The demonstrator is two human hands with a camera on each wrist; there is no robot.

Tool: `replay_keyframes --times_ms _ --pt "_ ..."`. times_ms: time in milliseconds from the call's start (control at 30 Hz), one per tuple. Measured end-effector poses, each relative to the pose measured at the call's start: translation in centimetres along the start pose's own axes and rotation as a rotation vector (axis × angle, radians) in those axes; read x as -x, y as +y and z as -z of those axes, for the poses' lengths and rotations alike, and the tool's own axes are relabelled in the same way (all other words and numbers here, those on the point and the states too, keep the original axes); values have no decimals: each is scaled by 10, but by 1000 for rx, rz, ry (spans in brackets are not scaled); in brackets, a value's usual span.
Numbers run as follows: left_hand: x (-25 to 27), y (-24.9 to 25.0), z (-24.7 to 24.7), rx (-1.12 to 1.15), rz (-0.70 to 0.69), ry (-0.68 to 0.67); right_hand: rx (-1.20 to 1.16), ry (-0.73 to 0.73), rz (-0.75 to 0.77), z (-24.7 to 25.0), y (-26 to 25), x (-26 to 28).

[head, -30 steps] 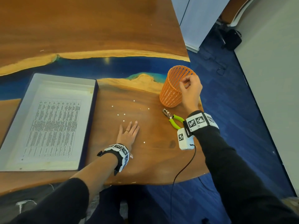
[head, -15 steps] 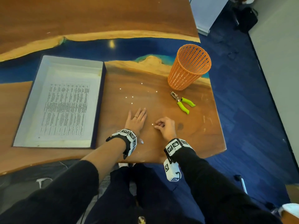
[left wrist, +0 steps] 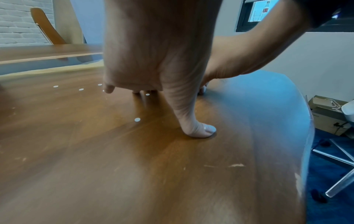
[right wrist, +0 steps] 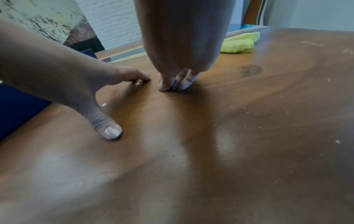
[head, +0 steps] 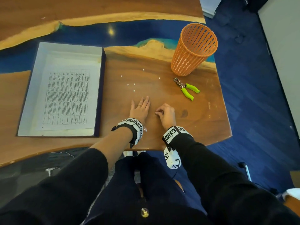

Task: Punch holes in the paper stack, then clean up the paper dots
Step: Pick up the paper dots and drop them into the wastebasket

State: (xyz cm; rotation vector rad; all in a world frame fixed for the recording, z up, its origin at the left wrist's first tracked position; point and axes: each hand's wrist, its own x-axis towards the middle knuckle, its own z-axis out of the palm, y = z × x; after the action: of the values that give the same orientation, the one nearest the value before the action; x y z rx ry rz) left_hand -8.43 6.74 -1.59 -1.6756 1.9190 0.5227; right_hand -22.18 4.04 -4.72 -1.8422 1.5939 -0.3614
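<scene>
Paper dots (head: 134,84) lie scattered on the wooden table (head: 203,120), most of them a little beyond the two hands, between the box and the hole punch. Nearest to the person, the left hand (head: 140,109) rests flat on the table with its fingers straight and close together and the thumb set apart; in the left wrist view one dot (left wrist: 137,119) lies just beside the thumb. Just to the right of it, the right hand (head: 166,114) is bent down with its fingertips (right wrist: 173,84) pressed together on the wood; whether a dot is between them I cannot tell, because the fingers hide that place. The two hands are near each other but apart. Further on, to the right, the hole punch (head: 186,88) with bright green handles lies on its side. To the left stands a shallow white box (head: 27,101) with dark blue outside walls, and the paper stack (head: 66,98), printed with a table of text, lies flat inside it. Farthest, near the right edge of the table, an orange mesh basket (head: 193,49) stands upright, beyond the hole punch.
</scene>
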Motion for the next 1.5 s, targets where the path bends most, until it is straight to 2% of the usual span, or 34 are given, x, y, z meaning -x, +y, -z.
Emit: replay_keyframes --times_ms 367,600,767,933,1067,1133,1233,1333,1500 --pt "0 1 -1 -23 -1 19 62 -74 12 -5 0 -1" --pt "0 1 2 -64 -3 13 47 -53 5 6 -4 -1" --pt "-2 3 9 -98 1 18 26 63 71 34 -16 -23" --pt "-5 5 16 -142 -46 42 33 212 251 74 -44 -53" --pt "-11 7 24 -138 -91 45 74 428 337 115 -65 -78" --pt "-15 7 28 -136 -108 42 52 526 322 136 -69 -91" --pt "-19 8 33 -122 -141 -6 1 590 254 164 -69 -110" --pt "-20 8 35 -98 -152 -43 2 594 207 180 -67 -121" --pt "-20 5 34 -87 -166 -31 8 591 83 188 -65 -129"
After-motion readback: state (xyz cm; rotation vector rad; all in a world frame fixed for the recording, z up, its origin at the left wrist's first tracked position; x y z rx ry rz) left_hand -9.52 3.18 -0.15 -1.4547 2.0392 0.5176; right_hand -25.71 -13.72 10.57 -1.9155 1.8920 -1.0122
